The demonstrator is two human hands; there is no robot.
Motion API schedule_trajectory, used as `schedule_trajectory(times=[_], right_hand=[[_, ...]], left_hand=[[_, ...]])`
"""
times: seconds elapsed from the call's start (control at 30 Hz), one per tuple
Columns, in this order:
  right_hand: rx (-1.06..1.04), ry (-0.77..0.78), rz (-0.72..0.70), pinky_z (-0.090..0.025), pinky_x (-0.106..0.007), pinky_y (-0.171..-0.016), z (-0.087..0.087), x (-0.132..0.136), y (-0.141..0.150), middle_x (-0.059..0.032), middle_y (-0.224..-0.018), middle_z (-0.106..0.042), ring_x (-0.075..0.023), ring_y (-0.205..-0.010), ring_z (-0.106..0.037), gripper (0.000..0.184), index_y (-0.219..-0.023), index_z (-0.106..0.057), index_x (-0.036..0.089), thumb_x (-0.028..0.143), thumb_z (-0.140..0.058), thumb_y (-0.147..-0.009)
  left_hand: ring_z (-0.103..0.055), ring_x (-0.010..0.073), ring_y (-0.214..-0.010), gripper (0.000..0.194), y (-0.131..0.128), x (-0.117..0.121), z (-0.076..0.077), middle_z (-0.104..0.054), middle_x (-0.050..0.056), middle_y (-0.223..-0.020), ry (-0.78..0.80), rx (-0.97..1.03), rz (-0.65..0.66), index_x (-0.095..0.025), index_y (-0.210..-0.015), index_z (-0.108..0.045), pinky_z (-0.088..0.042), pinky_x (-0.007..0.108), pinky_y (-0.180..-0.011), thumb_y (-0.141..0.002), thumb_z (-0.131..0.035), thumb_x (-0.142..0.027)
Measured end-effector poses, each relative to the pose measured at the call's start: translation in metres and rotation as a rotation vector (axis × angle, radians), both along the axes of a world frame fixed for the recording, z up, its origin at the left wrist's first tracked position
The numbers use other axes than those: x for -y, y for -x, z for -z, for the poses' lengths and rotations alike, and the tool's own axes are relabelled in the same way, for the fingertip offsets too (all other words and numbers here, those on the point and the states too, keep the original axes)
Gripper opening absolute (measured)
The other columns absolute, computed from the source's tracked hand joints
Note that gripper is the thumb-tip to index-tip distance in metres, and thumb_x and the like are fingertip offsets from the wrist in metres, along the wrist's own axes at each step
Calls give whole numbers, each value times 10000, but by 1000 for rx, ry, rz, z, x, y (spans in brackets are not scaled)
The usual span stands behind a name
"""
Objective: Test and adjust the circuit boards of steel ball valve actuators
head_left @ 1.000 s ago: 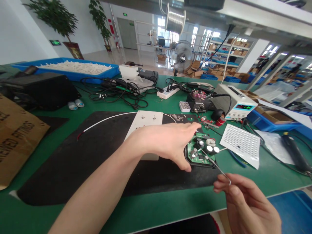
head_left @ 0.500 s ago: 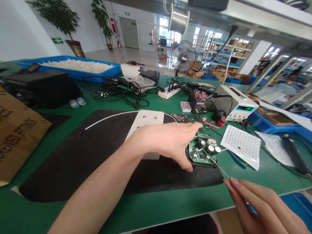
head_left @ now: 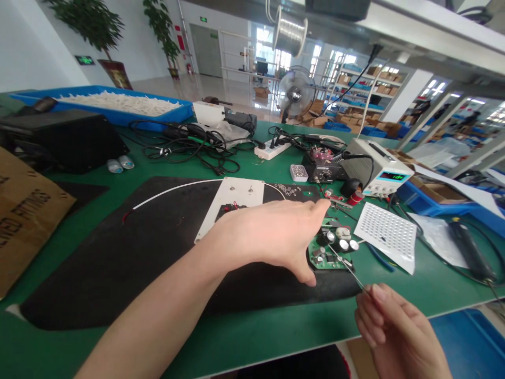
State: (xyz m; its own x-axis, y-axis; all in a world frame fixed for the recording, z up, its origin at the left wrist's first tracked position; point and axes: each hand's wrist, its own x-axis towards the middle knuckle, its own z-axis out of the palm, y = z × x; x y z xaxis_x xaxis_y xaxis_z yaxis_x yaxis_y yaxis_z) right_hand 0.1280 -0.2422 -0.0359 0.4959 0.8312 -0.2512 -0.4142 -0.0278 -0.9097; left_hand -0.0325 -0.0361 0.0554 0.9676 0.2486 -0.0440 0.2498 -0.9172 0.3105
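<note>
The right hand (head_left: 396, 323) pinches a thin rod (head_left: 354, 272) slanting forward and leftward to the circuit board (head_left: 322, 258); the nearer left hand (head_left: 282, 231) spans the board's left side, its grip's clamping unclear.

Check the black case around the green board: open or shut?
Open. The green circuit board and its capacitors show uncovered, with the thin metal rod in the right hand reaching over the board.

Thin rod (head_left: 356, 278): smooth, shiny metal. Mat (head_left: 118, 284): matt. Carton (head_left: 33, 221): dull cardboard.
</note>
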Motion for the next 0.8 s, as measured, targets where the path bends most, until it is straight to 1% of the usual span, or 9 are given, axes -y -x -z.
schedule_trajectory(times=[0.07,0.17,0.27,0.33,0.5,0.6,0.67,0.73,0.8], right_hand=[[-211,2,-51,-401,-194,-402,0,1,1,53,-583,-437,-55,-448,-324,405,-619,-551,179,376,-864,-782],[-455,5,-143,-381,-161,-416,-2,4,1,82,-595,-361,-32,-462,-207,398,-637,-538,172,352,-827,-844],[-652,2,-202,-372,-131,-423,-5,7,-1,108,-580,-289,-22,-455,-157,411,-639,-508,174,333,-777,-904],[-760,-18,-193,-366,-111,-417,-7,7,0,114,-575,-293,-10,-437,-193,408,-643,-490,176,296,-770,-914],[-959,-35,-133,-364,-58,-399,-9,9,0,99,-580,-402,15,-412,-388,387,-676,-455,187,196,-751,-925],[-987,-40,-115,-355,-30,-393,-10,10,-2,104,-567,-407,21,-405,-435,404,-675,-421,200,147,-734,-925],[-946,-32,-83,-344,-16,-392,-11,11,-3,106,-575,-405,27,-407,-435,399,-681,-418,200,117,-729,-917],[-834,-12,-60,-348,-25,-384,-12,10,-2,113,-570,-373,23,-398,-393,403,-672,-424,199,141,-753,-898],[-632,6,-25,-389,-75,-373,-12,6,2,110,-560,-349,-1,-396,-350,421,-650,-446,198,225,-812,-855]], left_hand=[[-659,342,-1123,1131,0,1,1,-631,183,-1362,-17,20,-5,-131,-1526,-297,-517,370,-865,-660,-817,-641],[-671,342,-1091,1096,0,2,0,-646,185,-1321,-31,32,-14,-120,-1496,-341,-519,361,-811,-653,-823,-627],[-673,346,-1097,1064,0,4,-2,-642,191,-1325,-27,16,-11,-116,-1479,-368,-519,352,-785,-660,-820,-623],[-665,356,-1129,1095,0,4,-3,-619,208,-1370,-36,1,-15,-105,-1504,-341,-523,360,-813,-669,-813,-635],[-631,371,-1222,1257,-1,7,-2,-542,251,-1479,-55,-5,-21,-70,-1592,-204,-520,381,-925,-663,-828,-642],[-637,372,-1207,1280,-1,8,0,-575,251,-1439,-53,7,-25,-66,-1606,-176,-522,387,-927,-666,-823,-645],[-632,374,-1217,1274,-1,9,1,-578,253,-1434,-46,18,-30,-69,-1607,-175,-518,391,-942,-671,-815,-650],[-620,381,-1234,1273,-1,8,2,-569,263,-1445,-38,21,-29,-62,-1607,-169,-513,402,-958,-681,-798,-669],[-620,384,-1227,1281,0,6,1,-572,272,-1438,-32,13,-23,-57,-1608,-153,-512,411,-951,-690,-773,-700]])
